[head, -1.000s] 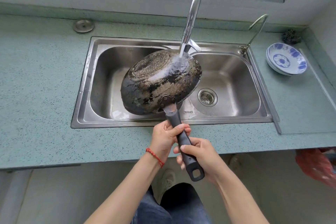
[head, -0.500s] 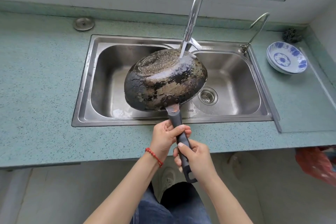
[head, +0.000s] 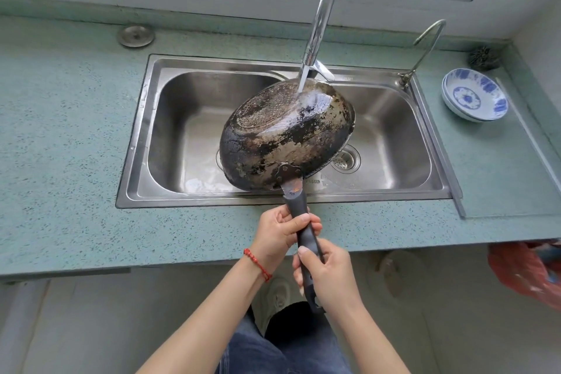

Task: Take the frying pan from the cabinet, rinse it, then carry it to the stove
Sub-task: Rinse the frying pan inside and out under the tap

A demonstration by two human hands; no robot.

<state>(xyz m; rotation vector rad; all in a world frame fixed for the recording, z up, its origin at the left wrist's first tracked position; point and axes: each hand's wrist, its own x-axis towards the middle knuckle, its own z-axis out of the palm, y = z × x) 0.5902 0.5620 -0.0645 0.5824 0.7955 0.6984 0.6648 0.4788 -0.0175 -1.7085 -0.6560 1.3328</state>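
Observation:
A blackened frying pan (head: 285, 136) hangs bottom-up over the steel double sink (head: 182, 76). Water from the tall chrome tap (head: 324, 6) runs onto the pan's upper right underside. Its dark handle points toward me. My left hand (head: 280, 232) grips the handle near the pan and wears a red bead bracelet. Lower down the same handle, my right hand (head: 328, 275) is closed around the end. The pan's inside is hidden from me.
Stacked blue-and-white bowls (head: 473, 94) sit on the green counter (head: 60, 130) at the right, with a metal scourer (head: 482, 58) behind them. A small second tap (head: 425, 45) stands at the sink's right corner. A red bag (head: 528, 270) hangs below the counter.
The pan has shifted slightly right and rotated under the running water, showing more of its underside. My right hand has slid a little up the handle.

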